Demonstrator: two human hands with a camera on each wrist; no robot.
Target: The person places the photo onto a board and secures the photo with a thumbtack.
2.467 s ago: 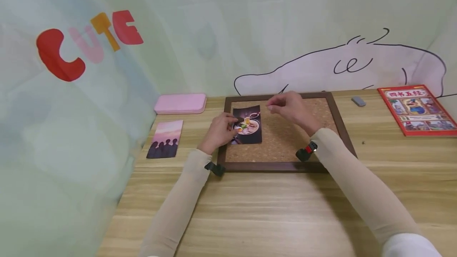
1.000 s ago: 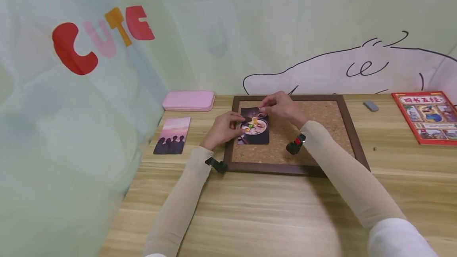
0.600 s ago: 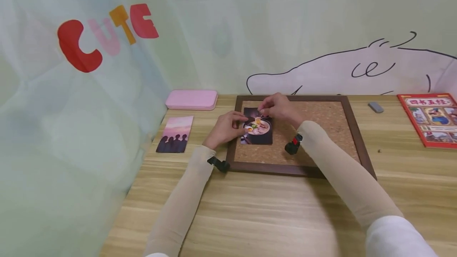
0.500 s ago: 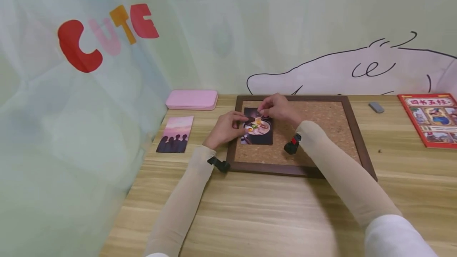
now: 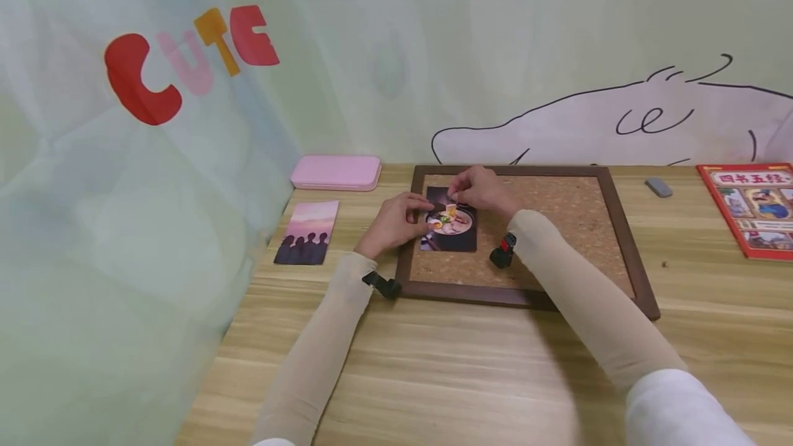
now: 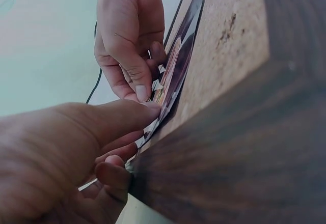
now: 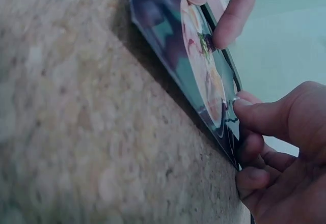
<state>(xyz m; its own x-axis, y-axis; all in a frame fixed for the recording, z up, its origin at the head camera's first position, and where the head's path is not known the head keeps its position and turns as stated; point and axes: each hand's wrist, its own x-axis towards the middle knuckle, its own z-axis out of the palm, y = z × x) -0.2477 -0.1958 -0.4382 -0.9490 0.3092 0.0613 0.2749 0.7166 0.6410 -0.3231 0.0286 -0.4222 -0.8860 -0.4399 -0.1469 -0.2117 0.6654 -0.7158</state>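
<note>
A food photo (image 5: 455,231), dark with a bowl on it, lies on the left part of a brown-framed cork board (image 5: 545,243). My left hand (image 5: 392,224) rests at the photo's left side, thumb and fingers pressing on its surface. At the photo's top edge my right hand (image 5: 484,191) pinches a small pale push pin (image 7: 236,100), mostly hidden by thumb and fingertips. In the right wrist view the photo's near edge stands slightly off the cork. From the left wrist side, both hands meet close together over the photo.
A second photo (image 5: 306,232), a sunset with silhouettes, lies left of the board, with a pink case (image 5: 336,173) behind it. On the right are a small grey block (image 5: 659,187) and a red book (image 5: 752,208). A printed curtain hangs behind the table.
My right hand has come left and down from above the bare cork to the photo's top edge. My left hand stays on the photo. The head view has shifted slightly.
</note>
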